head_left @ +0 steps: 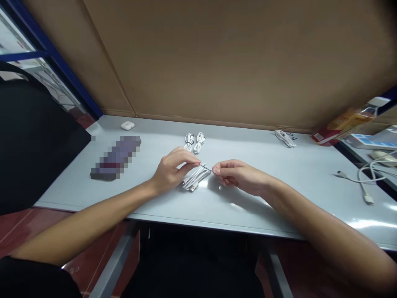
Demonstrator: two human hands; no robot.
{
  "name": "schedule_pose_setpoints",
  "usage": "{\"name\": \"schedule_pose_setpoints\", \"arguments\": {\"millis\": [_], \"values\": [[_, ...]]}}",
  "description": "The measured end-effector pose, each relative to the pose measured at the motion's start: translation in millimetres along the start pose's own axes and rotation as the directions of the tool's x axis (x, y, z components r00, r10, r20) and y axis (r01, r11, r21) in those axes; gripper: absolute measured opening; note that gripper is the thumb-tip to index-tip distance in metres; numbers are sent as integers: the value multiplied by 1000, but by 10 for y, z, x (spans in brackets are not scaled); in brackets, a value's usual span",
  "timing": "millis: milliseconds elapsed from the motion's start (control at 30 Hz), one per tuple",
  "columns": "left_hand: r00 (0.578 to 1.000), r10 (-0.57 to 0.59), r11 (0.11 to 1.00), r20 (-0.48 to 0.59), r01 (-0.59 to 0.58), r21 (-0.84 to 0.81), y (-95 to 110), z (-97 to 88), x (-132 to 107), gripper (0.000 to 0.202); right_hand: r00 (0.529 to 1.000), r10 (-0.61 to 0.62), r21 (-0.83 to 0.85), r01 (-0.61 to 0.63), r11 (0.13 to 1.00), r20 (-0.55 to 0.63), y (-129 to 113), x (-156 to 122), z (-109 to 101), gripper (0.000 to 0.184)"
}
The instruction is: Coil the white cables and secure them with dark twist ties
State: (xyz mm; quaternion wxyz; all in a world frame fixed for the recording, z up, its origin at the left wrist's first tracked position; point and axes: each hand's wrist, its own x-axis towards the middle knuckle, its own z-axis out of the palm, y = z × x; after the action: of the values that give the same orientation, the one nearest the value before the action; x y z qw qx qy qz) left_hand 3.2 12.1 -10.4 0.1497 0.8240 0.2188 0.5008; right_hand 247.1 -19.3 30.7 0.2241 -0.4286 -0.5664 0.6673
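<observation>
While both hands were raised over a pale grey tabletop [254, 207], the left hand [173, 171] pinched one end of a thin dark twist tie [206, 167] between thumb and forefinger. The right hand [231, 176] gripped the other end likewise, its remaining fingers [221, 178] loosely curled. The tie spanned the gap between the hands, just above a bundled white USB cable [195, 179]. Beyond lay two small coiled white cables [194, 142]; a third white coil [285, 138] lay farther right. A white earbud case [127, 125] and a pixelated, unidentifiable object [116, 157] lay at left.
</observation>
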Motion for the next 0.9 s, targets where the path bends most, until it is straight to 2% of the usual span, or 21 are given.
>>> {"name": "schedule_pose_setpoints", "arguments": {"millis": [67, 133, 200, 267, 333, 367, 433, 500, 567, 600, 667, 700, 767, 833, 900], "values": [[994, -101, 995, 50, 102, -15, -2, -3, 11, 9, 999, -39, -142, 34, 989, -32, -17, -24, -76, 35], [964, -250, 968, 88, 250, 13, -7, -22, 23, 16, 976, -152, -331, 92, 939, -158, -11, -22, -203, 33], [922, -368, 930, 123, 362, 70, -8, -50, 31, 30, 897, -305, -525, 100, 845, -319, 15, 2, -380, 28], [889, -409, 912, 207, 390, 128, 8, -76, 31, 37, 770, -456, -693, 24, 720, -447, 54, 37, -586, 21], [856, -402, 915, 324, 363, 174, 45, -90, 27, 39, 708, -531, -801, -83, 592, -466, 100, 69, -781, 14], [842, -385, 923, 377, 339, 184, 69, -92, 26, 40, 703, -533, -820, -126, 559, -471, 123, 80, -862, 13], [821, -342, 940, 457, 293, 177, 117, -88, 27, 37, 733, -489, -836, -197, 512, -472, 161, 92, -974, 14], [810, -308, 951, 500, 269, 150, 145, -77, 26, 32, 754, -439, -839, -268, 474, -489, 178, 92, -999, 13], [808, -300, 954, 507, 266, 140, 142, -61, 17, 25, 722, -470, -846, -314, 431, -508, 171, 85, -922, 13], [813, -298, 954, 500, 265, 138, 128, -50, 8, 23, 697, -520, -859, -299, 415, -493, 161, 81, -844, 15], [829, -281, 959, 484, 259, 114, 86, -22, -15, 22, 664, -640, -910, -158, 384, -386, 140, 75, -618, 23], [839, -263, 964, 477, 253, 87, 62, -7, -27, 23, 680, -678, -930, -17, 367, -280, 136, 74, -480, 24], [869, -215, 973, 446, 228, 24, 25, 20, -44, 24, 736, -675, -901, 266, 343, -40, 150, 79, -199, 26], [899, -178, 980, 401, 197, -6, 14, 32, -47, 23, 782, -616, -870, 365, 331, 94, 188, 90, 22, 29], [913, -171, 983, 369, 182, 4, 33, 24, -34, 23, 810, -578, -880, 344, 329, 101, 221, 94, 128, 21]]}}
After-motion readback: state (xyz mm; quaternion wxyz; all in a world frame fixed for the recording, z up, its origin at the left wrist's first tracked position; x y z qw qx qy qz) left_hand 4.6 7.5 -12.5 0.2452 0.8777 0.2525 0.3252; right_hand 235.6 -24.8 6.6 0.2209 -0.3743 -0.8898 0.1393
